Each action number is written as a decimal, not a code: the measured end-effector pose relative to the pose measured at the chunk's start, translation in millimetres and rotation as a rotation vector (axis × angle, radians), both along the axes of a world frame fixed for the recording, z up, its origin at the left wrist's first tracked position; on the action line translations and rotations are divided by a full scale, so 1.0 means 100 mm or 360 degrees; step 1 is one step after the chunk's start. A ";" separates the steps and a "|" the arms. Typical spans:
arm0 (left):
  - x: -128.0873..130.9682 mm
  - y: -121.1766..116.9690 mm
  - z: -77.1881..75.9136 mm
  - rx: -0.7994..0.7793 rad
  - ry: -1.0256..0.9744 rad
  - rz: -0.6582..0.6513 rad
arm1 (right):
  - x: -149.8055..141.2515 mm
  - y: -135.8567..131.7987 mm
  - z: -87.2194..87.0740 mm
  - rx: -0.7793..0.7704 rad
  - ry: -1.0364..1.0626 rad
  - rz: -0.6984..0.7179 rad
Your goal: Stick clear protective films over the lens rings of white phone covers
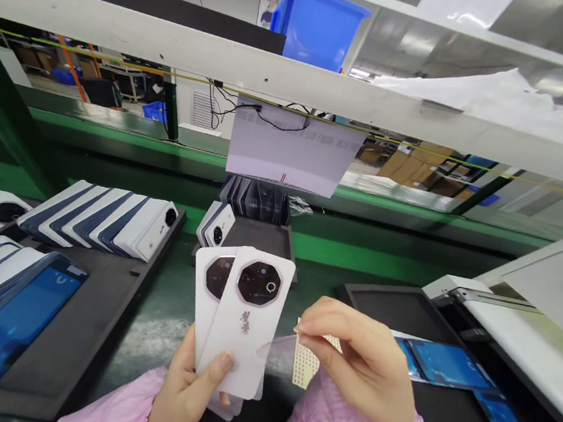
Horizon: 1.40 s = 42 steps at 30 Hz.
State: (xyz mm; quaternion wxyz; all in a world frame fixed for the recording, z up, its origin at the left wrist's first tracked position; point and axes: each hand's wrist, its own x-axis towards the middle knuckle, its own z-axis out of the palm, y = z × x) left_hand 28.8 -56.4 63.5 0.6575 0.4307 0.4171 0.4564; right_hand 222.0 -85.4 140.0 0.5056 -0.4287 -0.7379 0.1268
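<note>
My left hand (189, 389) grips a small fan of white phone back covers (251, 355), thumb across the front one. Each of the two upper covers has a dark octagonal camera window near its top, and dark lettering marks the front one. More pale edges stick out below them. To the right, my right hand (362, 370) is closed in a pinch at the end of a thin clear film (280, 347), which stretches toward the front cover's right edge. Behind those fingers shows a yellowish sheet of small red marks (303, 364), partly hidden by the hand.
Rows of white covers (146, 227) stand in a dark tray (116, 301) at left, beside a blue-filmed panel (23, 318). Ahead, a smaller tray (263, 239) holds dark sleeves. Blue-filmed panels (446, 364) lie in a right-hand tray. A shelf beam (217, 56) crosses above.
</note>
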 end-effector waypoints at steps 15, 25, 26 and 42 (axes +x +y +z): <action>0.00 0.02 0.01 0.0024 0.0093 -0.0038 | -0.05 0.12 -0.09 0.0342 0.0931 -0.0886; 0.02 0.03 0.03 0.0005 0.0116 -0.0051 | -0.03 0.13 -0.08 0.0327 0.0880 -0.0871; 0.03 0.03 0.03 -0.0008 0.0125 -0.0070 | -0.02 0.13 -0.07 0.0247 0.0814 -0.0820; 0.09 0.04 0.01 -0.0064 0.0212 -0.0148 | -0.01 0.29 -0.06 -0.0199 0.0136 -0.0563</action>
